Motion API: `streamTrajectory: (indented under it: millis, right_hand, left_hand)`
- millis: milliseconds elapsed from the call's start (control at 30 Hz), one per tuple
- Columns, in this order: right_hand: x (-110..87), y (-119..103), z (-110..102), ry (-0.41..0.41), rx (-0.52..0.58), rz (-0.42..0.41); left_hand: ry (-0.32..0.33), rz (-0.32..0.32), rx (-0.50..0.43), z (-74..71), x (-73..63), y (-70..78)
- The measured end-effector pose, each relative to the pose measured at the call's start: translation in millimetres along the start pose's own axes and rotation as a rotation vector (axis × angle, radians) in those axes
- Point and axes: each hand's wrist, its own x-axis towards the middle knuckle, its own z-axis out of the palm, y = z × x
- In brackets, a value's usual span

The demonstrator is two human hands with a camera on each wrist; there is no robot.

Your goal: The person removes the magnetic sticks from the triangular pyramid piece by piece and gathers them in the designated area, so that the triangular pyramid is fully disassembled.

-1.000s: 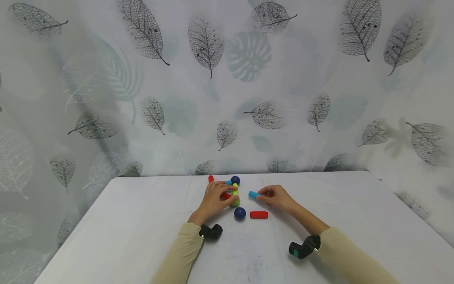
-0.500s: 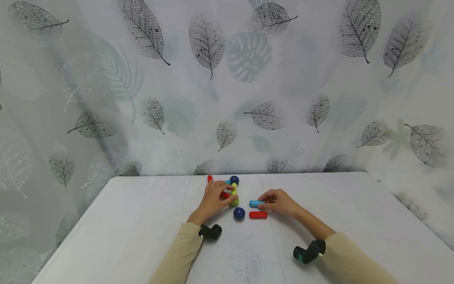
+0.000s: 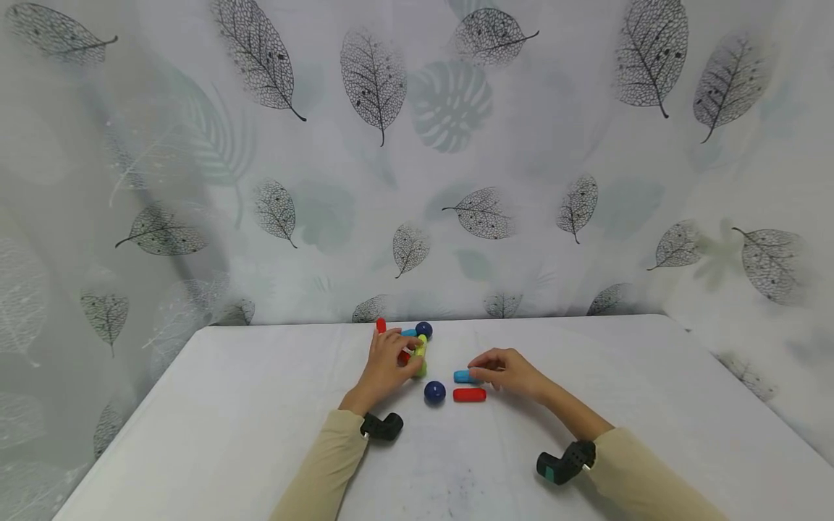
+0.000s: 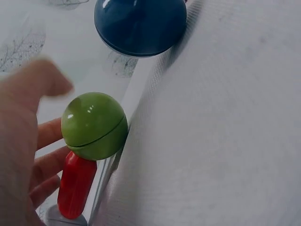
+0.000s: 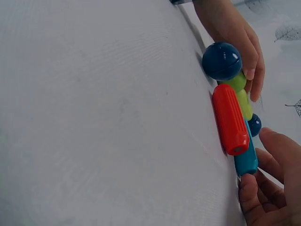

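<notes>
My right hand (image 3: 511,373) pinches the right end of a light blue toy stick (image 5: 247,165), level and close over the table. In front of it lies a loose red stick (image 3: 470,395), with a dark blue ball (image 3: 434,393) to its left. Around joined pieces at the back is my left hand (image 3: 381,365), its fingers behind a green ball (image 4: 94,126). The left thumb (image 4: 51,82) stands apart from that ball in the left wrist view. A yellow-green stick (image 3: 421,346) and a red stick (image 4: 76,185) meet the green ball. The left hand partly hides these pieces.
Behind the left hand are another dark blue ball (image 3: 424,330), a light blue stick (image 3: 408,333) and a further red stick (image 3: 381,325). A white cloth covers the table (image 3: 260,405). A leaf-patterned curtain (image 3: 521,275) hangs along its back edge.
My right hand has brought the light blue stick down toward the front, from slanted to level above the red stick. By the left hand, the yellow-green stick now leans slightly. The head view has shifted a little.
</notes>
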Motion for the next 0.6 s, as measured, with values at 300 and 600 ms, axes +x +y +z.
streamTrajectory:
  millis: [300, 600]
  right_hand:
    - [4.3, -4.3, 1.3, 0.041, 0.018, 0.034]
    - [9.2, -5.4, 3.8, 0.105, 0.02, 0.065]
  left_hand:
    - [0.018, -0.034, 0.028, 2.2, 1.5, -4.1]
    - [-0.01, -0.023, 0.013, 2.4, 0.4, -5.1]
